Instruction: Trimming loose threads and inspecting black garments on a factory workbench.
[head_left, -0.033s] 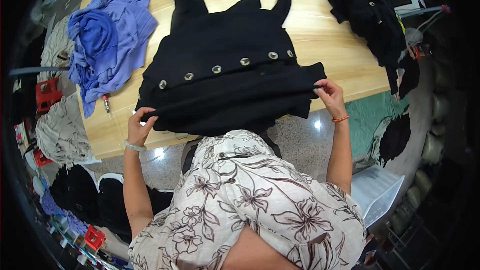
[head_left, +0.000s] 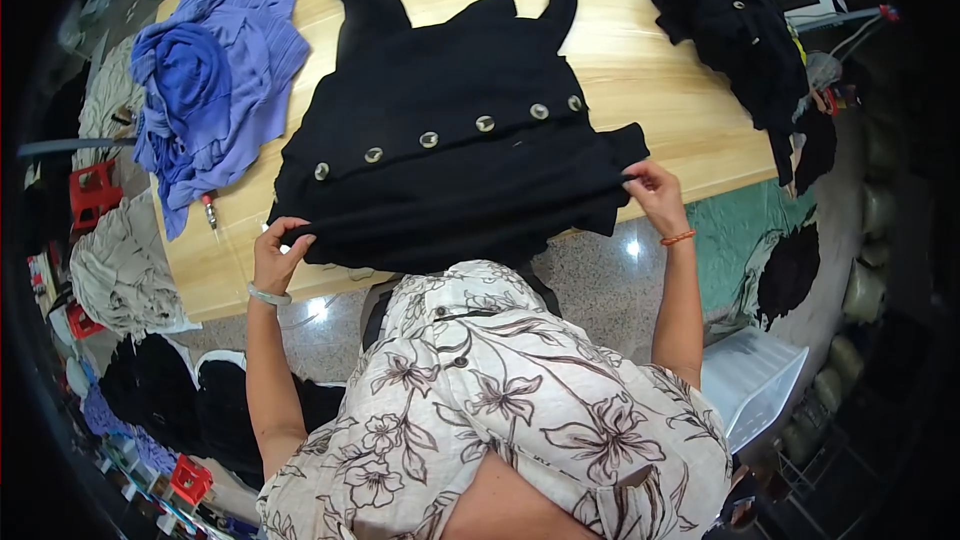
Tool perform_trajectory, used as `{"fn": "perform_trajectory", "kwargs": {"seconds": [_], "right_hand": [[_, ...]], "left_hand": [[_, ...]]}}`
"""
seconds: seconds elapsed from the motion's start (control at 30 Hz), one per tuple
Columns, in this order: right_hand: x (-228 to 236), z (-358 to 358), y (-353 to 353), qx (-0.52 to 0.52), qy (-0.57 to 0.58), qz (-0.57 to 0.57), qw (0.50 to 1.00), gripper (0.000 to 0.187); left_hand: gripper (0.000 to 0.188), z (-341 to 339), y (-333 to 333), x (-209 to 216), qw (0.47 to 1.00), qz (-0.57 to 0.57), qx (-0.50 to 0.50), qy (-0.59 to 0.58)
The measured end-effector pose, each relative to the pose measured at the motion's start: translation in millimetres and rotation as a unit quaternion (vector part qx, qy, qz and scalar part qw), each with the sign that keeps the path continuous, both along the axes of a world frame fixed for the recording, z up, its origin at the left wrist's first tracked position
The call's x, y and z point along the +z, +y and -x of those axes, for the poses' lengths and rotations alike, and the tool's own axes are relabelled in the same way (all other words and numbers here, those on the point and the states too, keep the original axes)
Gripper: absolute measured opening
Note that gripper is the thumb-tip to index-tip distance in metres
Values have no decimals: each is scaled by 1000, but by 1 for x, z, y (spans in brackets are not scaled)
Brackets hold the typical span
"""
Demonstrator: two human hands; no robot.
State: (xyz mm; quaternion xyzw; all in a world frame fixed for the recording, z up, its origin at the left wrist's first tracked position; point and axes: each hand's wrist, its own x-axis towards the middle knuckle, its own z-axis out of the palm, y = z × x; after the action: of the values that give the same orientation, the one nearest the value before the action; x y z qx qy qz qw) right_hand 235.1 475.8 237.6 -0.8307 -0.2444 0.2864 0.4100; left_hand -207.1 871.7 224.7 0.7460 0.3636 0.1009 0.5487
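A black knitted cardigan (head_left: 455,70) lies spread across the near part of the table, its row of several round, shiny buttons running from side to side. Both my hands grip the edge band that faces me. My left hand (head_left: 280,252) pinches the band's left end between thumb and fingers, at the table's front edge. At the right end, my right hand (head_left: 655,195) pinches the same band close to a short black end of cloth sticking out. Between the hands the band is stretched nearly straight, and loose black cloth hangs below it toward my lap.
Purple-blue knitwear (head_left: 215,90) is heaped on the table's left, with a small red-and-metal tool (head_left: 209,211) beside it. More black buttoned garments (head_left: 715,30) lie at the right. A white crate (head_left: 755,380) stands on the floor at right; red stools (head_left: 95,194) and grey cloth are at left.
Very little differs. The table and cardigan sit slightly further left in view, and both hands keep their pinch on the band.
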Motion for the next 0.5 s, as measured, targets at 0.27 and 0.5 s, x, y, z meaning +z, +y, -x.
{"fn": "perform_trajectory", "kwargs": {"seconds": [0.27, 0.5], "right_hand": [[27, 94, 113, 261, -236, -105, 930, 42], [-11, 124, 89, 319, -236, 16, 918, 31]], "left_hand": [[16, -23, -6, -7, 998, 58, -5, 9], [17, 6, 11, -2, 994, 97, 27, -50]]}}
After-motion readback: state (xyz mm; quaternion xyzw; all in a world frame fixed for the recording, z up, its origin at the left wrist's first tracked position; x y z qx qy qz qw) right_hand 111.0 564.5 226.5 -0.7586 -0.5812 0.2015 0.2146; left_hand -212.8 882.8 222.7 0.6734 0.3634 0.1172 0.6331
